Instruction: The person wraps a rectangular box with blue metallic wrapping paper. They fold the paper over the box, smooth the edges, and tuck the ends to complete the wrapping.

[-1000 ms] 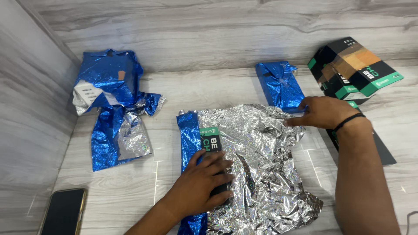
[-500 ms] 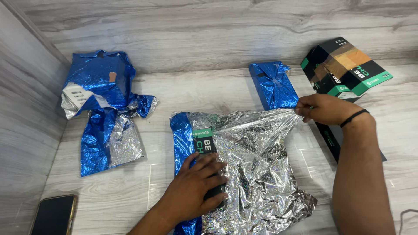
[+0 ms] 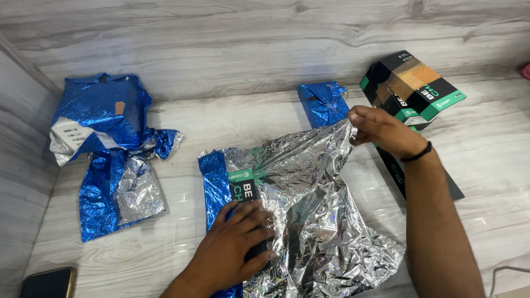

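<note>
- The left hand [image 3: 234, 248] is pressing flat, fingers spread, on the black box [image 3: 248, 193].
- The right hand [image 3: 381, 129] is pinching the silver wrapping sheet [image 3: 320, 209] beside that box.

A crinkled foil wrapping sheet [image 3: 323, 221], silver side up with a blue underside showing along its left edge, lies spread near the middle; its far right corner is lifted. A dark box with green trim [image 3: 245, 190] lies flat on its left part, partly covered.
</note>
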